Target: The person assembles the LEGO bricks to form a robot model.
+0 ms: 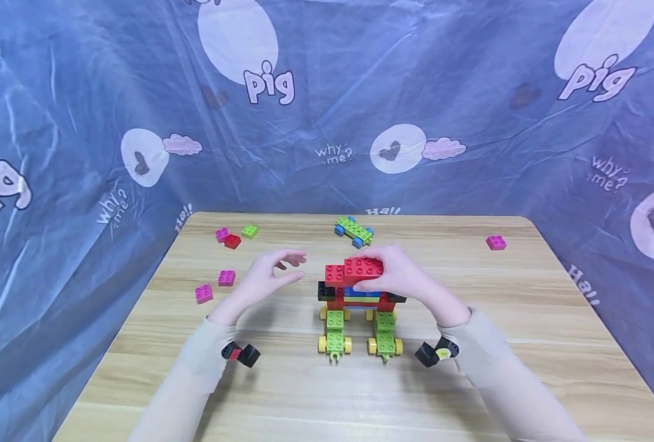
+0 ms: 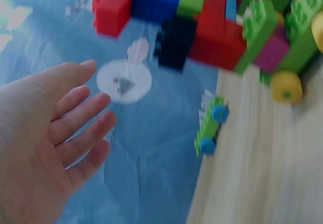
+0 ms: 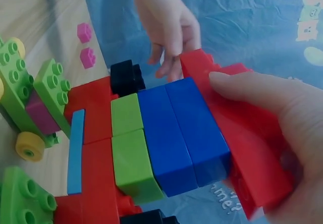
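A toy-brick build [image 1: 360, 301] stands on two green wheeled bases [image 3: 50, 90] with yellow wheels. Its body has red bricks, lime bricks [image 3: 133, 158], blue bricks [image 3: 171, 133] and a black brick [image 1: 325, 291] sticking out at the side. My right hand [image 1: 393, 270] grips the red brick [image 3: 242, 128] on top, thumb along the near face, other fingers mostly hidden behind. Left of the build, my left hand [image 1: 269, 276] hovers with loosely bent fingers, holding nothing; in the left wrist view its palm [image 2: 40, 153] shows bare.
A green wheeled base with blue wheels [image 1: 354, 230] is at the table's back. Pink bricks [image 1: 226, 278], a red brick [image 1: 232, 241] and a lime brick [image 1: 250, 231] lie on the left. Another pink brick [image 1: 496, 242] sits at the right. Blue printed cloth [image 1: 327, 110] hangs behind the table.
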The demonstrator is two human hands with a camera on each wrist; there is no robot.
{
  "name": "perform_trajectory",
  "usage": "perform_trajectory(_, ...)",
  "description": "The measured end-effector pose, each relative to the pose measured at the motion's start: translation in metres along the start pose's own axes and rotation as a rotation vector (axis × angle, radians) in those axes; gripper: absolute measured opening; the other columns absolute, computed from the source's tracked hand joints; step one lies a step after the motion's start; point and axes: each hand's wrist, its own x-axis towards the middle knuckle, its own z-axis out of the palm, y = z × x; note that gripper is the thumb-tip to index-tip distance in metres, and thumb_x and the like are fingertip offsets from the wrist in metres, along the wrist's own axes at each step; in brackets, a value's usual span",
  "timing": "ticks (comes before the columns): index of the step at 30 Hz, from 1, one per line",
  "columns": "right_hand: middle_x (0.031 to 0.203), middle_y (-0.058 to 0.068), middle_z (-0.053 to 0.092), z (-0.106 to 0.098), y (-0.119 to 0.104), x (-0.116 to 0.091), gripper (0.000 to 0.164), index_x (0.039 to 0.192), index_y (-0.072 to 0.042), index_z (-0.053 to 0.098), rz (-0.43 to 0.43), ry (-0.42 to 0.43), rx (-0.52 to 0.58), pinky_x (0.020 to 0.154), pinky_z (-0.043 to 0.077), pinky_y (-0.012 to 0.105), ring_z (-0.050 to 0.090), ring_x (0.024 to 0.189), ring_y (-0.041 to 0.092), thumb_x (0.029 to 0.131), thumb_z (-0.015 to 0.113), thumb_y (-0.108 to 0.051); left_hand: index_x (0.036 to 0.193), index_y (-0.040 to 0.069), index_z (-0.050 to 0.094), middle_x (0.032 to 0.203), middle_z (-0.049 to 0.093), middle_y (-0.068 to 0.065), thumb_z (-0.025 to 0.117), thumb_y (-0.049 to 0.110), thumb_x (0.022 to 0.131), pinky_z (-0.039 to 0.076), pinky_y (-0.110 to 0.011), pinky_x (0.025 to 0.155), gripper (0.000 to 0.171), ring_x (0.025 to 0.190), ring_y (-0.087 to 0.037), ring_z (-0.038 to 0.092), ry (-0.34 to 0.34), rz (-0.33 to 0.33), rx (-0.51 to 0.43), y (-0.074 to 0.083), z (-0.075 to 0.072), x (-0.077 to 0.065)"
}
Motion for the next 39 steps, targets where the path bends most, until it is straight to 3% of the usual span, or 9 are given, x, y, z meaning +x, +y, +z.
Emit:
perform_trajectory(11,0.1,0.008,0.073,0.002,-0.001,0.001,0.046,0.116,-0.007,0.069,-0.004,0.041,0.003,0.063,0.052,0.026,0.061,0.075,0.012,0.075,0.083,-0.022,0.123,-0.001,0.061,0.113,0.068,-0.018,0.067,0.012,0.091,0.049,-0.048,0.088,0.036,0.104,-0.033,0.062,0.168,-0.124,-0.013,-0.053,-0.028,-0.022)
perform_trajectory(19,0.1,0.007,0.073,0.002,0.001,0.002,0.047,0.116,-0.01,0.07,0.018,0.046,-0.011,0.064,0.052,0.026,0.062,0.075,0.012,0.074,0.083,-0.026,0.122,-0.003,0.062,0.113,0.068,-0.02,0.066,0.01,0.09,0.048,-0.021,0.081,0.035,0.101,-0.03,0.062,0.267,-0.215,0.039,-0.09,-0.049,-0.045)
perform_trajectory(26,0.095,0.006,0.073,0.003,0.003,0.002,0.048,0.116,-0.009,0.07,0.013,0.048,-0.002,0.062,0.051,0.026,0.061,0.072,0.01,0.074,0.083,-0.027,0.125,-0.005,0.058,0.122,0.062,-0.025,0.066,0.014,0.091,0.041,-0.048,0.098,0.04,0.113,-0.037,0.055,0.336,-0.311,0.058,-0.117,-0.07,-0.068)
perform_trajectory(30,0.092,0.004,0.073,0.003,0.004,0.002,0.048,0.116,-0.01,0.07,0.015,0.054,0.006,0.061,0.051,0.026,0.06,0.07,0.009,0.073,0.083,-0.027,0.128,-0.008,0.054,0.128,0.057,-0.028,0.067,0.016,0.091,0.037,-0.053,0.101,0.045,0.119,-0.041,0.051,0.33,-0.349,0.045,-0.127,-0.078,-0.083)
perform_trajectory(39,0.097,0.006,0.073,0.004,0.003,0.001,0.049,0.117,-0.01,0.069,0.015,0.053,0.008,0.063,0.051,0.027,0.061,0.074,0.011,0.074,0.083,-0.028,0.138,-0.008,0.042,0.139,0.046,-0.031,0.069,0.023,0.09,0.038,-0.056,0.104,0.064,0.126,-0.047,0.045,0.198,-0.442,0.006,-0.145,-0.091,-0.103)
